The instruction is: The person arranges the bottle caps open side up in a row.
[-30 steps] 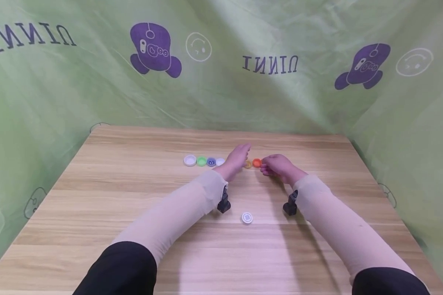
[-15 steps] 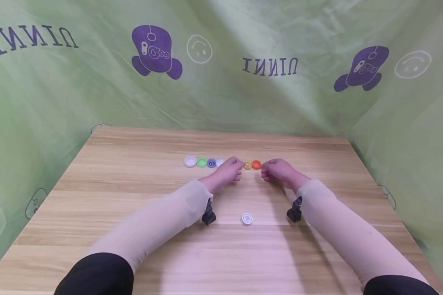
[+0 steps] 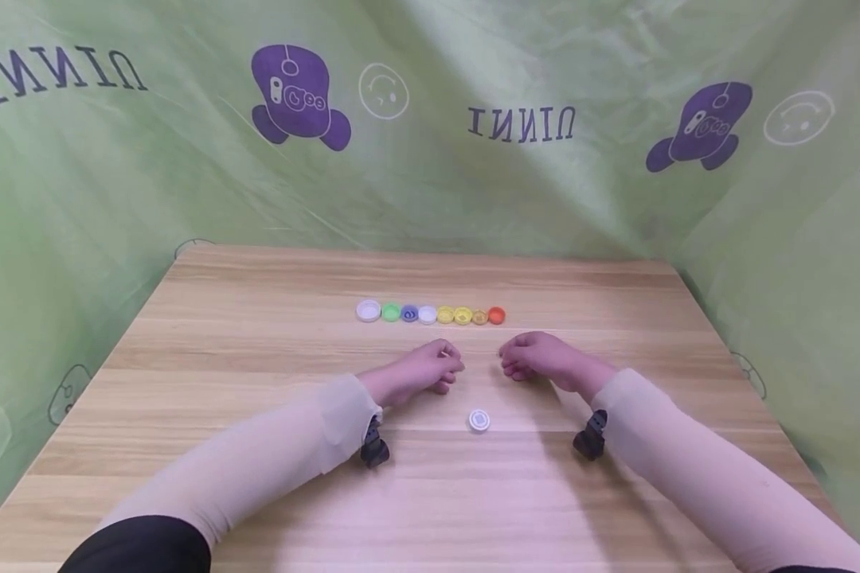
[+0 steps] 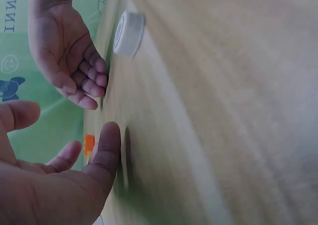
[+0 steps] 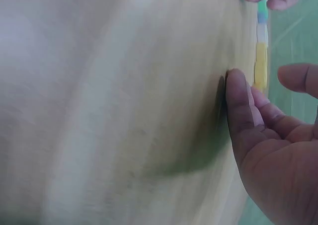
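Note:
A straight row of bottle caps lies across the far part of the wooden table. From left to right come a larger white cap [image 3: 369, 311], a green cap [image 3: 390, 312], a blue cap [image 3: 409, 313], another white cap [image 3: 427, 315], two yellow caps [image 3: 454, 315], an amber cap [image 3: 479, 317] and an orange cap [image 3: 497, 315]. My left hand [image 3: 417, 371] hovers low in front of the row, fingers loosely bent around nothing. Opposite it, my right hand [image 3: 548, 358] is likewise relaxed and holds nothing. A single white cap [image 3: 478, 421] with a printed top lies nearer me, between the forearms.
The wooden table [image 3: 258, 334] reaches a green printed curtain [image 3: 430, 199] at the back and sides. Black wrist cameras [image 3: 375, 454] hang under both sleeves, close above the tabletop.
Both hands have drawn back toward me from the row, the left also moving leftward. The whole row, including the yellow caps that my left hand covered, now shows.

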A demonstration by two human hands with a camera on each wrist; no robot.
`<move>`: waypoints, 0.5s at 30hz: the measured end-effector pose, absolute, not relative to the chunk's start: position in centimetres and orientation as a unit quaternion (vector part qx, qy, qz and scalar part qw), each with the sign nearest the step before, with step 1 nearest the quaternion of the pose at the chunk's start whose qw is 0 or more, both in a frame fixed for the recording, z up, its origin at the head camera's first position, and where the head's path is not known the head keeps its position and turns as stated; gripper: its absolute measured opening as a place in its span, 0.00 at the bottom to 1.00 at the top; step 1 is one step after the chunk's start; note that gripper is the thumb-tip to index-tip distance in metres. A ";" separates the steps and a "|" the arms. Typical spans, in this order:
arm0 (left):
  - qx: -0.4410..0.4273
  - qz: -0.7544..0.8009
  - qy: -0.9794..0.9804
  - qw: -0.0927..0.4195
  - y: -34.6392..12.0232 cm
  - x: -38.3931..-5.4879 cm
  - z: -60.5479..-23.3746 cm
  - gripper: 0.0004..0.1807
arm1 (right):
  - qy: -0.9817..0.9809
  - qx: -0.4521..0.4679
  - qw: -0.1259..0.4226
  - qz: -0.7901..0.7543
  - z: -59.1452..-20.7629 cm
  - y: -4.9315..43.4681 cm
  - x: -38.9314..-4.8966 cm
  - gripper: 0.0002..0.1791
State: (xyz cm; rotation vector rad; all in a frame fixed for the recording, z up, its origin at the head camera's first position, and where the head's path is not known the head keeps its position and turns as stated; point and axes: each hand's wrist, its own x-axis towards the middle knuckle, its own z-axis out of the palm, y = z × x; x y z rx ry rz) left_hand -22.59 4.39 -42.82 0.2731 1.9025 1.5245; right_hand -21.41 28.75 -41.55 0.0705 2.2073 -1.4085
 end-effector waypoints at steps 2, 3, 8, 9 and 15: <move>0.112 0.577 0.733 0.341 4.2 -22.3 -42.9 0.18 | 0.813 0.013 0.265 -0.518 -41.6 28.5 -20.6 0.19; 0.115 0.574 0.734 0.343 4.2 -22.1 -42.9 0.18 | 0.813 0.007 0.268 -0.516 -41.6 28.4 -20.2 0.18; 0.139 0.564 0.732 0.357 3.8 -21.7 -43.1 0.20 | 0.817 -0.014 0.279 -0.505 -41.6 27.8 -18.4 0.18; 0.147 0.562 0.729 0.362 3.7 -21.6 -43.1 0.21 | 0.821 -0.018 0.280 -0.498 -41.6 27.7 -18.1 0.18; 0.201 0.519 0.745 0.368 3.2 -20.8 -43.2 0.29 | 0.848 -0.054 0.275 -0.450 -41.6 27.4 -16.6 0.20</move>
